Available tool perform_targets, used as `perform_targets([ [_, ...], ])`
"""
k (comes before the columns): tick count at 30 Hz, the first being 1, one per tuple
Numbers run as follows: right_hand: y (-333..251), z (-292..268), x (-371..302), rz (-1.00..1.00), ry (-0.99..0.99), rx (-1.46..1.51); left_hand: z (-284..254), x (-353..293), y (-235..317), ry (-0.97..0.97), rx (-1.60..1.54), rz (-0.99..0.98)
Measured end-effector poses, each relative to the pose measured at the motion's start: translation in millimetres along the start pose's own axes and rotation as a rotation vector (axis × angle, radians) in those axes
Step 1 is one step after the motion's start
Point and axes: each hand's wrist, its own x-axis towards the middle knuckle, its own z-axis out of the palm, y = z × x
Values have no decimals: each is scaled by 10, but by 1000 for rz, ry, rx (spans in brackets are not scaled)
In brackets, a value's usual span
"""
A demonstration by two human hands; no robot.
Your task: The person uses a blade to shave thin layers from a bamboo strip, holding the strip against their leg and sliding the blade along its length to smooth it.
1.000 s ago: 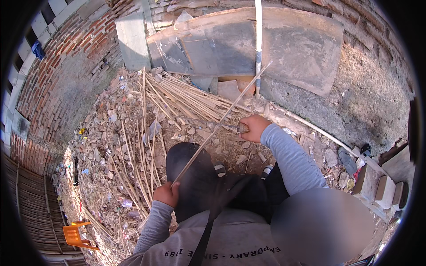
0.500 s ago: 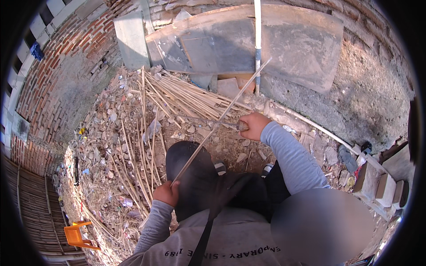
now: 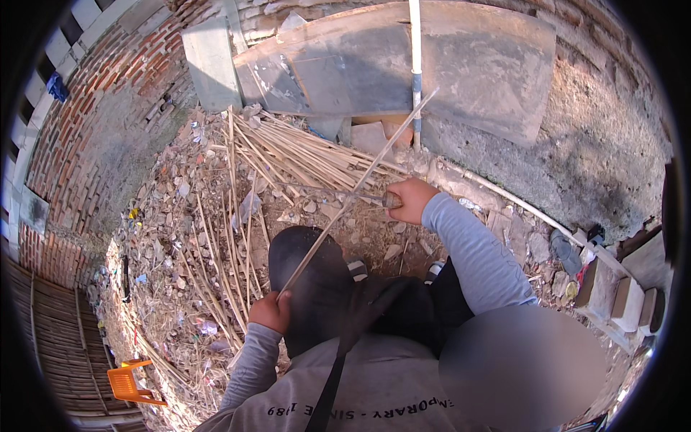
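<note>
A person in a grey long-sleeved top (image 3: pixel 389 374) and black trousers (image 3: pixel 306 248) sits or squats over rubble-strewn ground (image 3: pixel 162 245), working with both bare hands at the centre of the frame. The left hand (image 3: pixel 270 312), at lower centre, pinches the near end of a long, thin, tan wooden or bamboo stick (image 3: pixel 378 164) between thumb and curled fingers. The stick slants over the left knee up toward the upper right, its far tip in front of a large grey flat panel (image 3: pixel 482 72). The right hand (image 3: pixel 415 200), right of centre, is closed around the brownish, rounded handle (image 3: pixel 392 201) of a slim, dark-bladed knife. The blade points left and crosses the stick near the middle of the frame; whether its edge bites into the stick cannot be told.

Above the hands, a fanned heap of similar pale sticks (image 3: pixel 309 147) lies below the panel, while looser slender sticks (image 3: pixel 216 270) are strewn left of the knee. A white-and-blue upright pipe (image 3: pixel 417 50) stands before the panel at upper centre. A weathered red-brick wall (image 3: pixel 101 93) fills the upper left, and an orange plastic chair (image 3: pixel 128 384) shows at lower left.
</note>
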Motion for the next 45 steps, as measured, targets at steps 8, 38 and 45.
perform_targets([
  [8,10,-1,7,-1,-18,-6,5,0,1,13,-10,7],
  [38,-40,-152,-77,31,99,-84,-54,21,56,-32,17,-47],
  [45,-63,-174,-65,-46,-11,-147,-86,61,16,-104,4,-50],
])
